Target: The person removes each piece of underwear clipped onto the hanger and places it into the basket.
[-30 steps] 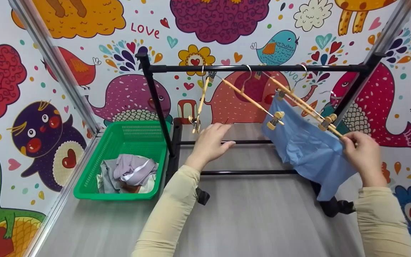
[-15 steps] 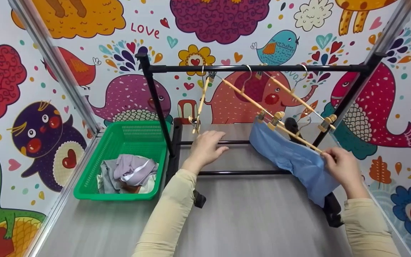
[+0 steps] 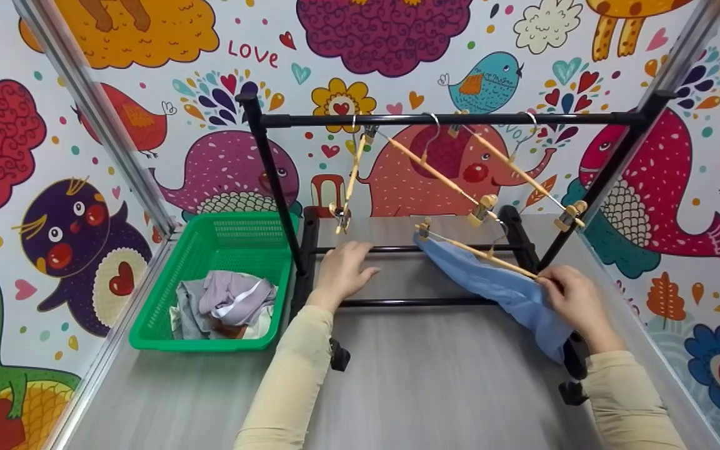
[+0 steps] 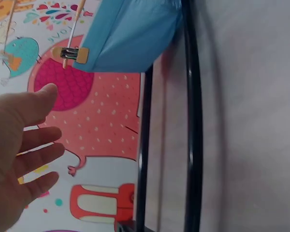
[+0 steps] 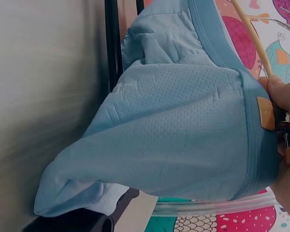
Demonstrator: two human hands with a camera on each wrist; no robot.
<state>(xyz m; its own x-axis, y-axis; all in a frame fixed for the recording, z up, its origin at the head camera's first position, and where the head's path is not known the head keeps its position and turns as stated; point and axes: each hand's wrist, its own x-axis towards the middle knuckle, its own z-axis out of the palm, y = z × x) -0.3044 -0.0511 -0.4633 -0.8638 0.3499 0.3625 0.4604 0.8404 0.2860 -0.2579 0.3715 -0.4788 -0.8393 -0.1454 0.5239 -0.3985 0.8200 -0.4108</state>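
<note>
The right hand [image 3: 575,300] pinches the wooden clip hanger [image 3: 479,252] carrying blue underwear [image 3: 510,294] off the rack — left hand [image 3: 341,272] open, free to unclip next.

Light is bright and even, with soft shadows only under the black rack [image 3: 435,119] on the grey table [image 3: 435,387]. The head view is sharp, and the wall's frame rails bow outward at its edges. In the wrist views the left hand [image 4: 14,159] and the blue cloth [image 5: 183,145] are close and slightly soft.
</note>
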